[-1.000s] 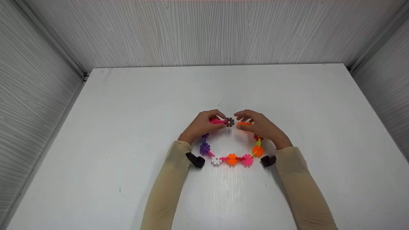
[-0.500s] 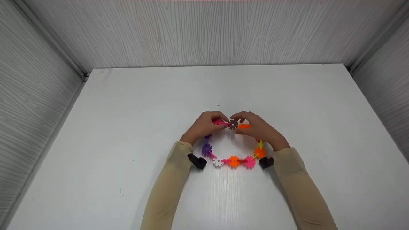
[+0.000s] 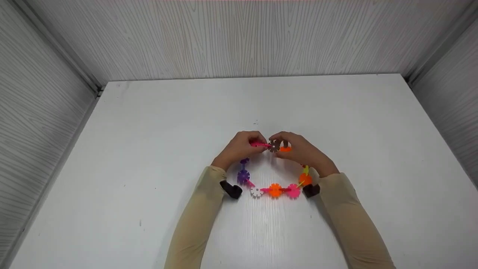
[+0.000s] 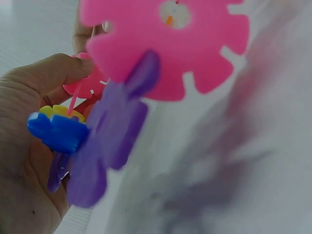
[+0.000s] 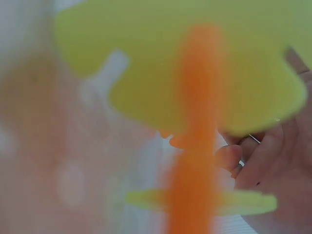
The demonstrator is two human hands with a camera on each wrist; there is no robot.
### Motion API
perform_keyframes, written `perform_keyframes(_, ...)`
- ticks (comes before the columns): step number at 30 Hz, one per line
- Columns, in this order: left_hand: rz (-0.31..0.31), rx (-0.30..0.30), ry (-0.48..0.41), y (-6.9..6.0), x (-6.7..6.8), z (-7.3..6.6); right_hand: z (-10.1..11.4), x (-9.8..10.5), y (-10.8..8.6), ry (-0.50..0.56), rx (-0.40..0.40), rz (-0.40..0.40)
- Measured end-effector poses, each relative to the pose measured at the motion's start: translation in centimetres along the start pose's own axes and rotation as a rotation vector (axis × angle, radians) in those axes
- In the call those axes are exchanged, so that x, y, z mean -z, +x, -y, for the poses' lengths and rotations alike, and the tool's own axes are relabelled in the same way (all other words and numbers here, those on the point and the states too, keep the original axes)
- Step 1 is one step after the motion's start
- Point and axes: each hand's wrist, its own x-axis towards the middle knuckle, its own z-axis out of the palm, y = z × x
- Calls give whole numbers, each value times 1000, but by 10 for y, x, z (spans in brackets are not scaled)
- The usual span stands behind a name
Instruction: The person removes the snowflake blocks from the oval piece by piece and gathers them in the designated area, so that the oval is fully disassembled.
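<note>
Slotted snowflake discs are linked into a ring-shaped chain in the head view, with an orange disc (image 3: pixel 275 190), a white disc (image 3: pixel 256 192) and a purple disc (image 3: pixel 243 176) on the near side. My left hand (image 3: pixel 242 148) pinches a pink disc (image 3: pixel 258 144) at the far side; its thumb presses a pink disc (image 4: pixel 87 87) in the left wrist view. A brown disc (image 3: pixel 274 146) meets that pink disc. My right hand (image 3: pixel 298 149) curls thumb and finger around the brown disc, with another orange disc (image 3: pixel 285 149) under its fingers. Close, blurred yellow disc (image 5: pixel 146 97) hides much of the right wrist view.
The chain lies on a white table (image 3: pixel 149 130). Grey wood-grain panels (image 3: pixel 239 37) enclose the back and both sides. Dark wrist mounts (image 3: pixel 231 189) sit at each cuff, close to the chain's near discs.
My right hand has moved in from beside the brown disc to hold it, and the brown disc now meets the orange one. The whole chain has shifted slightly right and nearer.
</note>
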Motion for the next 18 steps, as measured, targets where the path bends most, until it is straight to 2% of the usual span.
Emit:
perform_keyframes(6,-15,-8,16,0,-1,1,2,0,0,11,16,-1)
perform_keyframes(13,-14,-7,51,0,-1,-1,0,3,-4,-3,-10,2)
perform_keyframes(15,-41,-6,72,-1,2,1,-2,7,-5,-1,-28,-4)
perform_keyframes(18,-128,26,55,-4,8,8,-12,16,-11,-3,-75,-50)
